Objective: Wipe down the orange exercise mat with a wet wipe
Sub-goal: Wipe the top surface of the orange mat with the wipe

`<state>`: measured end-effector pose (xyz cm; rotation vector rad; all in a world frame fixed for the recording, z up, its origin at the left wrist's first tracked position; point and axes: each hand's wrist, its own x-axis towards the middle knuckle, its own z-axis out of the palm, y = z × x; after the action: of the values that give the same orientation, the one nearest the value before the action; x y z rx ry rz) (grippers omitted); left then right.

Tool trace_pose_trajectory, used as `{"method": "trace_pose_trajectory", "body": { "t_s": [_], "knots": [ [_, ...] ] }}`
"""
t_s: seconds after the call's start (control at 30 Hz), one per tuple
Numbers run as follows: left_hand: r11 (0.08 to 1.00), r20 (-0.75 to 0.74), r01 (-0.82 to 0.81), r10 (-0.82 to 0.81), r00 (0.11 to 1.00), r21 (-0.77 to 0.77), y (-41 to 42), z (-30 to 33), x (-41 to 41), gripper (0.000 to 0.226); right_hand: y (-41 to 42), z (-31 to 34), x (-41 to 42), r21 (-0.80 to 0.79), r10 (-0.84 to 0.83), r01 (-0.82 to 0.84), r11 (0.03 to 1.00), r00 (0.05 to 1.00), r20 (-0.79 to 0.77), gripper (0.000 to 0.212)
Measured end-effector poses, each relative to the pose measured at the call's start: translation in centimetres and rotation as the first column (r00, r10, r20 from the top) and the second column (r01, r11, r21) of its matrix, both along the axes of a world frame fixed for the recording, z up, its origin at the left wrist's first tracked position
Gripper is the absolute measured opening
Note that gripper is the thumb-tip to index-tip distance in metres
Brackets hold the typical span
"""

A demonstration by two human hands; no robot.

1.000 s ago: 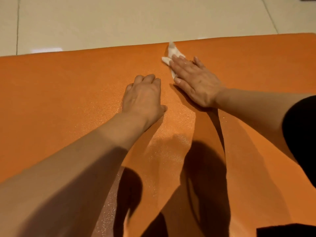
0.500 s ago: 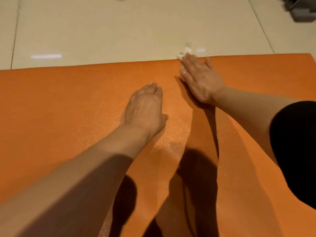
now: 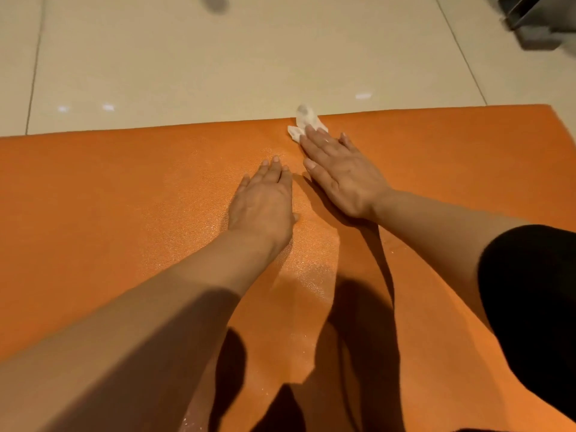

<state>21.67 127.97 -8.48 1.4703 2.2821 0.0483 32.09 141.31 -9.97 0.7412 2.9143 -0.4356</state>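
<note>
While fingers press flat, wet wipe pokes out beyond — at mat edge.

You see the orange exercise mat as a soft, foam-like sheet with a fine pebbled grain. Just beside your left hand, and nearer you from it, the grain glints with a damp sheen; further out to the left of that hand the mat looks matt and dry. At the mat's far edge, the wet wipe is a crumpled white cloth-like sheet, thin and slightly translucent, pressed under the fingers of your right hand. Beyond the mat's far edge, the floor is smooth, glossy cream tile, mirroring small light spots between thin dark grout lines.
</note>
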Motion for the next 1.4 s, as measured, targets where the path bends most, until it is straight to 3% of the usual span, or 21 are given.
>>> {"method": "trace_pose_trajectory", "body": {
  "t_s": [0.2,0.23,0.33,0.4,0.53,0.6,0.8,0.87,0.97,1.03,1.13,1.23,1.4],
  "knots": [
    [0.999,-0.016,-0.021,0.021,1.000,0.033,-2.3,0.2,1.7,0.065,0.0,0.2,2.7,0.043,-0.386,0.384,0.922,0.921,0.058,0.061],
    [0.998,-0.026,-0.026,0.027,0.999,0.050,-2.5,0.2,2.0,0.063,-1.2,0.3,1.6,0.004,-0.351,0.351,0.936,0.935,0.045,0.063],
    [0.996,-0.043,-0.026,0.030,0.999,0.080,-3.2,0.6,3.1,0.060,-4.4,0.5,0.6,-0.068,-0.014,0.016,0.998,0.999,0.031,0.062],
    [0.997,-0.060,-0.004,0.009,0.998,0.077,-4.0,1.1,3.6,0.060,-3.9,0.7,2.0,-0.058,0.077,-0.074,0.996,0.996,0.040,0.061],
    [0.998,-0.058,0.032,-0.029,0.998,0.061,-6.0,1.4,4.5,0.060,-1.1,0.7,5.3,0.060,-0.247,0.242,0.968,0.961,0.121,0.063],
    [0.998,-0.052,0.027,-0.024,0.998,0.058,-6.8,1.5,5.1,0.060,-2.4,0.6,4.7,0.096,-0.324,0.312,0.945,0.933,0.157,0.069],
    [0.999,-0.035,0.000,0.002,0.999,0.046,-8.1,1.3,6.6,0.068,-6.7,0.7,4.4,-0.030,0.044,-0.042,0.999,0.995,0.089,0.062],
    [0.999,-0.035,0.007,-0.006,0.999,0.031,-8.4,1.4,6.8,0.069,-5.2,0.7,6.1,0.020,-0.026,0.024,1.000,0.992,0.123,0.062],
    [1.000,-0.027,0.017,-0.017,0.999,0.012,-8.8,1.5,7.2,0.070,-3.9,0.9,7.8,0.081,-0.279,0.268,0.960,0.939,0.199,0.064],
    [1.000,-0.030,0.009,-0.009,1.000,0.011,-9.1,1.4,7.6,0.068,-5.4,1.0,7.0,0.061,-0.287,0.281,0.958,0.937,0.197,0.065],
    [1.000,-0.018,-0.013,0.013,1.000,0.025,-9.2,1.4,8.2,0.065,-9.1,1.0,5.9,-0.033,-0.022,0.028,0.999,0.987,0.158,0.063],
    [1.000,-0.004,-0.010,0.010,1.000,0.005,-9.4,1.7,8.7,0.068,-8.2,1.8,7.8,-0.032,0.196,-0.193,0.981,0.962,0.190,0.065],
    [1.000,-0.008,-0.012,0.012,1.000,-0.028,-10.6,1.8,8.9,0.068,-4.9,2.4,10.2,0.044,-0.093,0.083,0.996,0.936,0.339,0.064]
  ]
}}
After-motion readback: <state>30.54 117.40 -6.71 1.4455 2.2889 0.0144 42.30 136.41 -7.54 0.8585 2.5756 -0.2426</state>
